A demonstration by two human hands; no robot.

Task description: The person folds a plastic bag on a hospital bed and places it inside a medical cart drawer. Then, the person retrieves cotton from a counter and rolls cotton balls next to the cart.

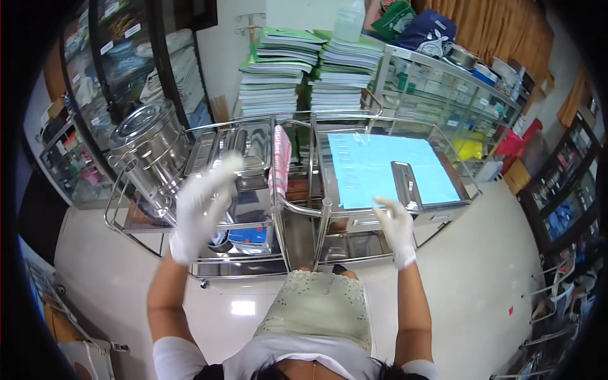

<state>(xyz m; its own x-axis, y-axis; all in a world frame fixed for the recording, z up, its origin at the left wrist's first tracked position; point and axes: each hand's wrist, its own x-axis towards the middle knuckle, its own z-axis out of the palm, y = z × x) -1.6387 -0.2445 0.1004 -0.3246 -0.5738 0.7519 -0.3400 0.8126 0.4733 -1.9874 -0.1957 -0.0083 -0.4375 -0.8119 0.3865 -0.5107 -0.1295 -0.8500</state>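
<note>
My left hand (204,206), in a white glove, is raised in front of the left trolley's metal trays (252,149). It is blurred, but its fingers look stretched out, and nothing shows in them. My right hand (396,231), gloved too, hovers near the front edge of the right trolley with its fingers apart and nothing seen in them. Just beyond it, a shiny oblong metal tray (406,183) lies on a light blue sheet (373,164). Whether the fingertips touch the sheet's edge I cannot tell.
A large lidded steel drum (152,136) and a metal cylinder (140,180) stand at left. A red-and-white cloth (279,158) hangs between the trolleys. Behind are stacked green-covered books (272,79) and a glass cabinet (443,95). Blue packets (248,236) lie on the lower shelf.
</note>
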